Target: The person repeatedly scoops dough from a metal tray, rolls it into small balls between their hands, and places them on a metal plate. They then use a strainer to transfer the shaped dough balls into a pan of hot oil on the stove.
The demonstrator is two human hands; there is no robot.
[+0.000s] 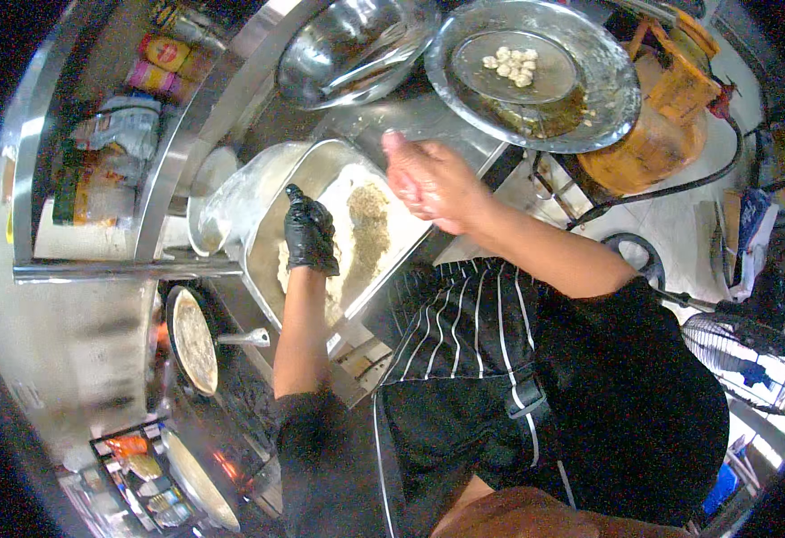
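A rectangular steel tray (271, 242) on the counter holds pale flour with a brownish-green patch of spice (367, 224). My left hand (310, 235), in a black glove, rests fingers-down on the flour at the tray's left side. My bare right hand (433, 184), shiny and dusted with flour, hovers over the tray's far right edge. Its fingers are stretched toward the upper left and I see nothing held in it. A striped apron (464, 332) covers my front.
Beyond the tray stand a steel bowl (348, 45) and a round steel plate (536, 125) carrying small white pieces. A frying pan (193, 341) with a flatbread sits at left near a flame (226, 466). An orange gas cylinder (653, 134), a fan (751, 359) and shelved packets (114, 134) surround the counter.
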